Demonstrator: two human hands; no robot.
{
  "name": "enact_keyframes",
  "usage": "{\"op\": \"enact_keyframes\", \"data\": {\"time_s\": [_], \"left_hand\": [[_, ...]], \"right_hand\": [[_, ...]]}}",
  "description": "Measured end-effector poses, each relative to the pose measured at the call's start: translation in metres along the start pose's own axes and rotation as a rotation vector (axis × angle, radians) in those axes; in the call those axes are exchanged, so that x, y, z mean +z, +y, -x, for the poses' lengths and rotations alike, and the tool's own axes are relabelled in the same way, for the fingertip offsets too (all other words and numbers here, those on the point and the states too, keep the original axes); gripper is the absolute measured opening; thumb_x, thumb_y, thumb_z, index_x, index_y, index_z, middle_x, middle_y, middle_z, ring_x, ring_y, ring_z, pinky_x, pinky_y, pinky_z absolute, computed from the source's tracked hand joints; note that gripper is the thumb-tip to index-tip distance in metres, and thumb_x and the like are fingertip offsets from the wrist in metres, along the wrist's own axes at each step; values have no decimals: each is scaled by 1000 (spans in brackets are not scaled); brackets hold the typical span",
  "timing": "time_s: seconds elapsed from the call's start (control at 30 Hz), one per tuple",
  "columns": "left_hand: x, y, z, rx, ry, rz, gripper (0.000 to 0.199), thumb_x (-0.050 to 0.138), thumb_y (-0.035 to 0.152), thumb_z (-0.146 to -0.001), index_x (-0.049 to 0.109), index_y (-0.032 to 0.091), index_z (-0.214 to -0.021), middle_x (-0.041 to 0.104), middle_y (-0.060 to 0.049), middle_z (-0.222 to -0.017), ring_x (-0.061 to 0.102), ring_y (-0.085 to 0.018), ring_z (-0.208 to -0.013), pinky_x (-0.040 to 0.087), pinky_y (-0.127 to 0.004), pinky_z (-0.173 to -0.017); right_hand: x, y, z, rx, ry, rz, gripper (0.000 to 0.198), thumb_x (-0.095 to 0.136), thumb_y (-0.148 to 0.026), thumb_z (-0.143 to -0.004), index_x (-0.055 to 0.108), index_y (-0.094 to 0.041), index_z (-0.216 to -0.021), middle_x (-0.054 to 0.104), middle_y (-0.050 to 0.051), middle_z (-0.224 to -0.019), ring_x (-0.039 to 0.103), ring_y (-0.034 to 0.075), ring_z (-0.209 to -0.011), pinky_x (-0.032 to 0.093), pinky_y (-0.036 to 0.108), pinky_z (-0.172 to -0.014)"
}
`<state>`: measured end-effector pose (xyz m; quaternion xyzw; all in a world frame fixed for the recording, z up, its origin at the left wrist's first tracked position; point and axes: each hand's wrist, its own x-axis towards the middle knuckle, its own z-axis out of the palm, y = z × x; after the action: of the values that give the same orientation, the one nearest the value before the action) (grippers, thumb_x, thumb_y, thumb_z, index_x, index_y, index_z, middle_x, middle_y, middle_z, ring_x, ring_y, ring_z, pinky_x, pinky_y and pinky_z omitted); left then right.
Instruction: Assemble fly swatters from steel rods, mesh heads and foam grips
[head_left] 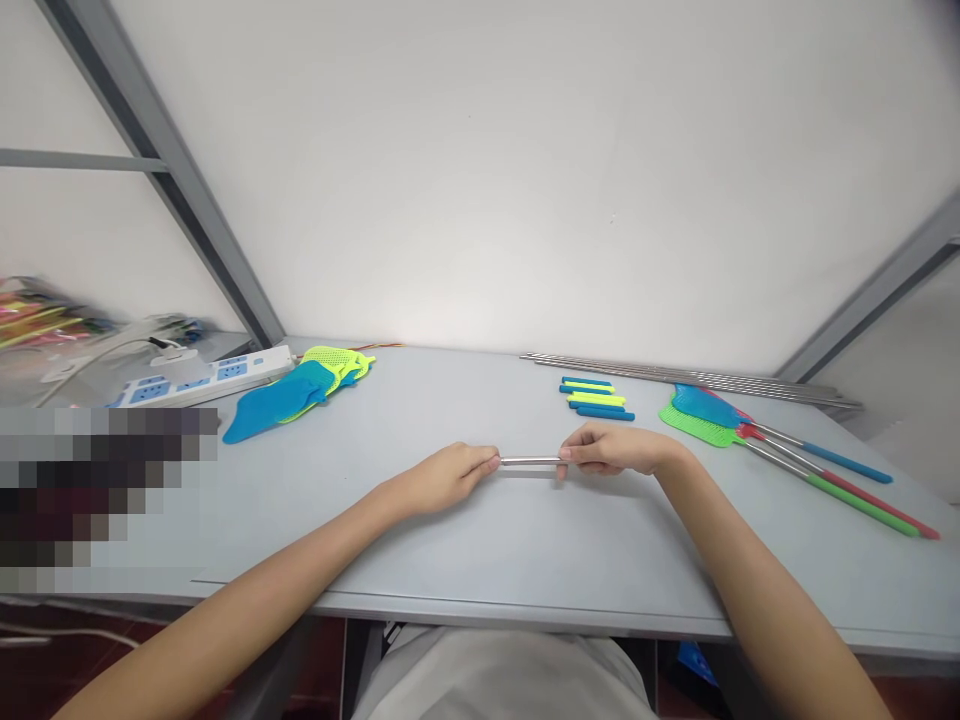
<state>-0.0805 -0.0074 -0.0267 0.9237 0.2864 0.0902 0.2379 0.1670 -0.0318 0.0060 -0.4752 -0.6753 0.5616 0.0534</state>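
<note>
A thin metal rod [529,461] lies level between my two hands, just above the table. My left hand [454,475] has its fingers closed round one end. At the other end my right hand [604,448] pinches the rod between thumb and fingers. Beyond the right hand lie several short blue and yellow handle sleeves [598,398]. To the far left rest loose fly swatter heads, blue [281,398] over yellow [330,358]. Fly swatters with metal shafts lie at the right, one with a green head [697,425].
Long metal rods [690,375] lie along the wall at the back right. A white power strip [210,378] with a plug and cable stands at the back left. Grey frame posts [187,190] rise at both sides. The table's front edge [525,610] runs close to my body.
</note>
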Motion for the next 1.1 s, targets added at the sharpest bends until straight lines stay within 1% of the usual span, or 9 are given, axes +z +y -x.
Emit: {"op": "enact_keyframes", "data": {"time_s": [0.13, 0.23, 0.37, 0.5, 0.7, 1.1], "left_hand": [[6, 1, 3, 48, 2, -195, 25, 22, 31, -85, 38, 19, -70, 44, 3, -55, 40, -10, -48, 26, -21, -46], [9, 0, 4, 53, 29, -328, 20, 24, 27, -85, 38, 19, -72, 50, 2, -59, 43, -11, -48, 25, -22, -46], [12, 0, 4, 53, 69, -413, 14, 26, 22, -84, 38, 20, -76, 55, 2, -65, 48, -12, -50, 25, -23, -47], [14, 1, 4, 57, 76, -433, 12, 28, 20, -83, 38, 20, -76, 57, 2, -67, 50, -12, -52, 26, -23, -47], [16, 0, 3, 42, 62, -411, 13, 28, 19, -83, 40, 20, -77, 57, 1, -66, 51, -13, -52, 27, -24, -48], [13, 1, 1, 26, 77, -322, 21, 24, 25, -85, 38, 19, -71, 51, 1, -59, 44, -12, -47, 26, -22, -46]], "right_hand": [[-1, 5, -6, -2, -28, -45, 40, 43, -46, -72, 61, -11, -81, 19, -7, -48, 15, 4, -40, 10, 23, -39], [-1, 11, -13, -18, -57, -108, 39, 44, -44, -72, 60, -10, -80, 19, -7, -46, 14, 4, -40, 9, 23, -39], [0, 15, -18, -31, -62, -169, 39, 44, -43, -73, 59, -8, -80, 18, -7, -45, 14, 3, -39, 9, 22, -39], [1, 15, -18, -23, -87, -203, 38, 45, -42, -73, 59, -8, -80, 18, -8, -45, 13, 3, -39, 8, 22, -39], [3, 11, -17, -17, -58, -191, 38, 45, -42, -73, 60, -8, -78, 18, -8, -44, 13, 4, -39, 9, 23, -39], [4, 10, -17, -9, -33, -178, 38, 44, -43, -72, 60, -10, -79, 18, -7, -45, 13, 4, -39, 8, 23, -40]]}}
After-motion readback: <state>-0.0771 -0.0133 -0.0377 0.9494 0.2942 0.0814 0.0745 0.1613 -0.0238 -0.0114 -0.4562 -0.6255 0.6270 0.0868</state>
